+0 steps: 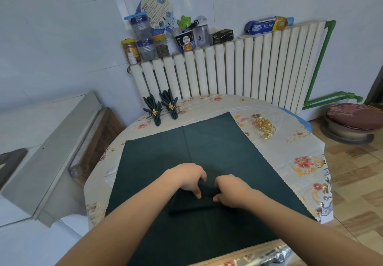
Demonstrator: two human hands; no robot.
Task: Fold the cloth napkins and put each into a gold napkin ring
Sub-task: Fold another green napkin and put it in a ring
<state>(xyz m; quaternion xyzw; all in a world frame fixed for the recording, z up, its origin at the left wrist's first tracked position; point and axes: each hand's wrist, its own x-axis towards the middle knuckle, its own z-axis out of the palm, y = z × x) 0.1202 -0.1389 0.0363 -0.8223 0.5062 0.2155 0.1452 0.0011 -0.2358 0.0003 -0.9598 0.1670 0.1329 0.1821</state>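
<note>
Nearest, the left hand (189, 179) and right hand (230, 191) pinch a folded dark green napkin (199, 203), its long axis running left to right, lying on a spread green cloth (207, 147). Farther right lies a heap of gold rings (264, 128); at the table's far left, two ringed napkins (162, 108) fan away

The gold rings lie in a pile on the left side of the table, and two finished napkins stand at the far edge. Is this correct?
Not quite. In the head view the gold rings lie in a pile on the right side of the table, not the left. The two finished napkins are indeed at the far edge, toward the left.
</note>
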